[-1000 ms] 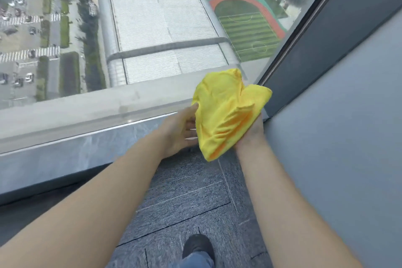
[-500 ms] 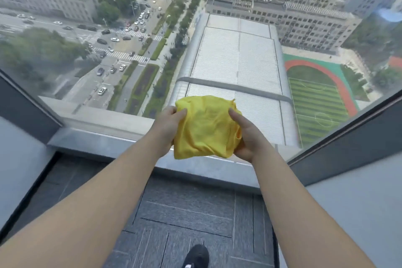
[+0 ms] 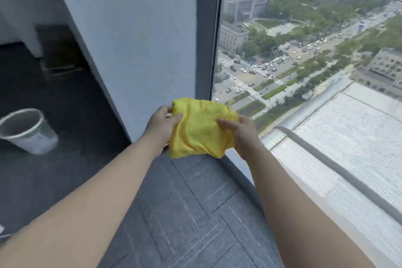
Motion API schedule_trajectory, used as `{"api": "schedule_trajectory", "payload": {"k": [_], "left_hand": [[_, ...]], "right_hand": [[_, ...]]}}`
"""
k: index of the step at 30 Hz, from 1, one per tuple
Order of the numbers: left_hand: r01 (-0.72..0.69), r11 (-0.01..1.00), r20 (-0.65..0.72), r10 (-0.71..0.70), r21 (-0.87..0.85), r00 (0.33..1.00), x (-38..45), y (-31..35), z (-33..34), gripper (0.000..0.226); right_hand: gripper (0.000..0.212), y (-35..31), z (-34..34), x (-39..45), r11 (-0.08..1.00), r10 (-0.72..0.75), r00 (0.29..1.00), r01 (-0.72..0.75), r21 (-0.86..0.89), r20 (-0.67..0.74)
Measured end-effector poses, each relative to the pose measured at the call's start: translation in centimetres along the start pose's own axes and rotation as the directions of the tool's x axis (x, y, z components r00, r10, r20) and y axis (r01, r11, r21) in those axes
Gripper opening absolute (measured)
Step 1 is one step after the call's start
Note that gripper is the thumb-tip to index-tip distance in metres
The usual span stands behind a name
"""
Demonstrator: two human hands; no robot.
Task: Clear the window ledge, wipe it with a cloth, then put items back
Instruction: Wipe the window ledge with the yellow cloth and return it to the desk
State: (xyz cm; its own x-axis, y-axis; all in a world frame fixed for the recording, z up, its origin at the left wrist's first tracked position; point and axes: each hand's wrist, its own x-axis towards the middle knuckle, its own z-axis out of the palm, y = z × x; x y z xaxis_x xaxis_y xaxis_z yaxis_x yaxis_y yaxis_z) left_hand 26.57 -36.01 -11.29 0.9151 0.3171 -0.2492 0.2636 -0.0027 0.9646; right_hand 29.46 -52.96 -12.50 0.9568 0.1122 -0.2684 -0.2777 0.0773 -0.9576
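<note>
A crumpled yellow cloth [image 3: 201, 129] hangs in the air between both hands, at the left end of the window. My left hand [image 3: 162, 123] grips its upper left edge, thumb on top. My right hand [image 3: 241, 131] pinches its right side. The window ledge [image 3: 243, 172] is a narrow grey strip running from below the cloth toward the lower right, along the base of the glass; nothing is visible on the part I can see. The cloth is held above the ledge's left end, apart from it.
A pale wall pillar [image 3: 134, 39] and dark window frame [image 3: 206, 28] stand directly behind the cloth. A white waste bin [image 3: 28, 130] sits on the dark floor at the left. Grey carpet tiles [image 3: 191, 213] lie below my arms. Glass fills the right side.
The view has swung left along the window, from its right end past the middle to the left pillar. Both hands still hold the cloth, which is now more spread between them.
</note>
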Motion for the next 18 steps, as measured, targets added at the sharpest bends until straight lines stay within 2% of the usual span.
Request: {"api": "schedule_trajectory", "payload": {"k": [3,6,8,10,13,15,18], "left_hand": [[-0.028,0.999,-0.178,0.02,-0.043,0.984,-1.0,1.1,-7.5,0.025],[-0.065,0.996,-0.341,0.04,-0.062,0.939,-2.8,2.0,-14.3,0.004],[-0.076,0.994,-0.436,0.036,-0.075,0.899,-4.6,2.6,-18.7,0.011],[-0.091,0.991,-0.524,0.027,-0.097,0.851,-6.4,2.9,-22.8,0.018],[-0.111,0.985,-0.652,-0.001,-0.131,0.758,-9.5,2.2,-28.4,0.022],[-0.114,0.984,-0.708,-0.017,-0.137,0.706,-12.0,1.6,-31.9,0.018],[-0.123,0.982,-0.786,-0.04,-0.147,0.617,-15.9,0.5,-37.6,0.023]], "right_hand": [[0.012,-1.5,7.7,0.3,0.998,-0.017,0.988,0.027,-0.061,0.153],[0.011,-2.8,15.1,0.4,0.991,-0.01,0.943,0.053,-0.12,0.334],[0.009,-3.3,20.1,-0.1,0.988,0.007,0.896,0.063,-0.144,0.445],[0.004,-3.6,24.9,-1.2,0.984,0.01,0.837,0.088,-0.153,0.548],[0.004,-3.1,31.6,-3.6,0.97,0.025,0.776,0.134,-0.203,0.63],[0.01,-2.4,35.9,-5.7,0.958,0.06,0.72,0.154,-0.243,0.691],[0.007,-1.1,42.6,-9.3,0.947,0.093,0.628,0.183,-0.264,0.772]]}}
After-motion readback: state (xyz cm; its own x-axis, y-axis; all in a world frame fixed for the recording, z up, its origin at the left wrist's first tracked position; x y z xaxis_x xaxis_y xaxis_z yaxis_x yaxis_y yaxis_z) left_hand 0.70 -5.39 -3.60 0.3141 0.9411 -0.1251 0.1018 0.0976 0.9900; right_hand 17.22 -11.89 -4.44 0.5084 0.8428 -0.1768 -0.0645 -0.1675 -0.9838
